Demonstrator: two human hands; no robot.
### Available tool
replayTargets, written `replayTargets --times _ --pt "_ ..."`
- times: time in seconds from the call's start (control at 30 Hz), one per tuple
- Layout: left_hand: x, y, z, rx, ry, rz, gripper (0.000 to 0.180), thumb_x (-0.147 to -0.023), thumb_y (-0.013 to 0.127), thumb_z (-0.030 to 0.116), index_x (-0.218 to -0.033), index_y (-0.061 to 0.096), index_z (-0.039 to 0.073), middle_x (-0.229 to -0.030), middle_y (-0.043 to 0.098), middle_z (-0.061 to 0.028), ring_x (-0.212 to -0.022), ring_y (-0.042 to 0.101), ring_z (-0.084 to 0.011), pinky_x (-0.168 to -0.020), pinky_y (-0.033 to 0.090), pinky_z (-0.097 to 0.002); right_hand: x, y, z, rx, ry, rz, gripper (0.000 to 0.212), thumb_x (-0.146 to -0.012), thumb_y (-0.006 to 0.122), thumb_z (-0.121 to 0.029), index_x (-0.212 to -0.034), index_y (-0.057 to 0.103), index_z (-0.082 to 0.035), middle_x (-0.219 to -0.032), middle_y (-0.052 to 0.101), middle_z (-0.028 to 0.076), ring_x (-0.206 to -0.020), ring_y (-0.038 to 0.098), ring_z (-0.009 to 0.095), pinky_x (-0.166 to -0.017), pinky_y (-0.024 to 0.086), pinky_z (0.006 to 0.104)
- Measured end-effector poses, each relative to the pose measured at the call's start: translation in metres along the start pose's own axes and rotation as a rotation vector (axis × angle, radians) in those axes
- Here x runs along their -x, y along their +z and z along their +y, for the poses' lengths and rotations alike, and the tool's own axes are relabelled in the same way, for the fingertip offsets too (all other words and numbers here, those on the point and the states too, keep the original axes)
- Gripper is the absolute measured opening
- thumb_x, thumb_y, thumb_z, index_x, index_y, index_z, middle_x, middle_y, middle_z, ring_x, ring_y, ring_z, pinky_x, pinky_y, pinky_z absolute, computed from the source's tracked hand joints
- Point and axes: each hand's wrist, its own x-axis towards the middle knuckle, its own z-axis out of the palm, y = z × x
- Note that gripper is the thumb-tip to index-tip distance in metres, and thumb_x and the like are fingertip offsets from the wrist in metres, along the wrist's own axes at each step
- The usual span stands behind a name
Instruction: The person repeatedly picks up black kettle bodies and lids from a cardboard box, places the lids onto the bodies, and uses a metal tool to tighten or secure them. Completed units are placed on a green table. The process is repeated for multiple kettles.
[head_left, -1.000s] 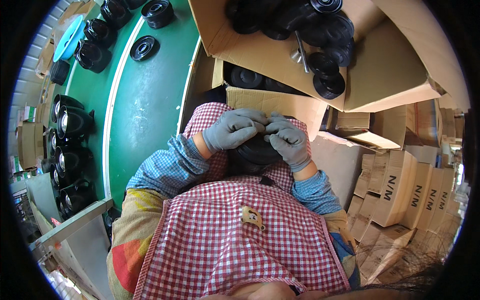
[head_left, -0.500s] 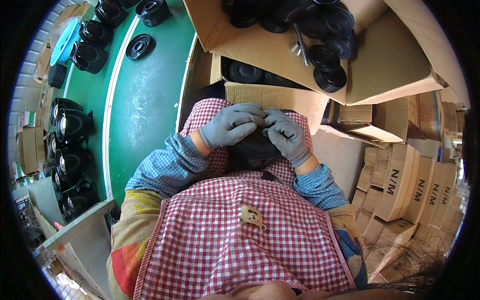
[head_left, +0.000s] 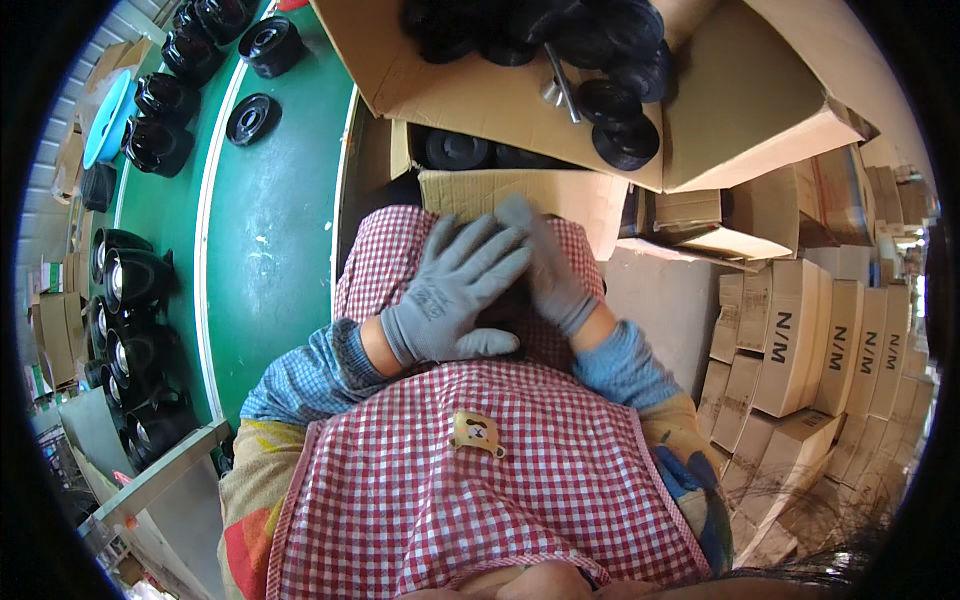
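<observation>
My left hand (head_left: 455,292), in a grey glove, lies palm down over my lap with its fingers spread, holding nothing that shows. Beside it my right hand (head_left: 555,272), gloved alike, points forward with fingers stretched out, smeared by motion. Under and between the two hands is a dark round part (head_left: 515,308) on my lap, mostly hidden; its kind cannot be made out. My lap is covered by a red-and-white checked apron (head_left: 470,460).
Ahead, a large open carton (head_left: 480,110) holds black round parts (head_left: 627,145) and a metal rod with a cone (head_left: 560,85). A green bench (head_left: 275,210) on the left bears black housings (head_left: 135,280) and a black ring (head_left: 253,119). Stacked cartons (head_left: 795,340) stand at right.
Both hands were closed together over the black round part. Now they have come apart: the left has spread flat and drawn nearer my body, while the right has straightened its fingers.
</observation>
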Motion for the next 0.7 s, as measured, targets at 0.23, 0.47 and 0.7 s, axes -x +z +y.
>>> replayTargets --times 0.23,0.47,0.7 --pt "0.005 0.002 -0.002 0.022 -0.042 0.088 0.094 -0.088 0.053 0.073 -0.152 0.04 0.006 -0.152 0.043 -0.0257 -0.144 0.033 -0.0476 -0.118 0.015 -0.0645 0.02 0.003 0.014 0.113 0.065 -0.011 0.066 -0.1 0.049 -0.049 -0.148 0.048 -0.003 -0.153 0.046 0.021 -0.146 0.036 0.04 -0.122 0.019 0.0543" --pt "0.006 0.002 -0.007 0.017 -0.126 0.033 0.091 -0.085 0.064 0.062 -0.154 0.039 0.007 -0.153 0.042 -0.0246 -0.143 0.034 -0.0494 -0.118 0.014 -0.0657 0.02 -0.006 -0.01 0.071 0.067 -0.021 0.062 -0.1 0.051 -0.044 -0.148 0.048 -0.004 -0.152 0.047 0.02 -0.144 0.04 0.039 -0.122 0.022 0.0538" --pt "0.007 0.005 -0.014 -0.007 -0.196 0.047 0.088 -0.087 0.06 0.067 -0.15 0.044 0.008 -0.147 0.047 -0.0235 -0.139 0.036 -0.0495 -0.117 0.016 -0.0652 0.01 -0.01 -0.026 0.115 0.043 -0.117 0.063 -0.1 0.05 -0.045 -0.143 0.05 0.001 -0.149 0.048 0.023 -0.143 0.04 0.04 -0.12 0.026 0.0556"
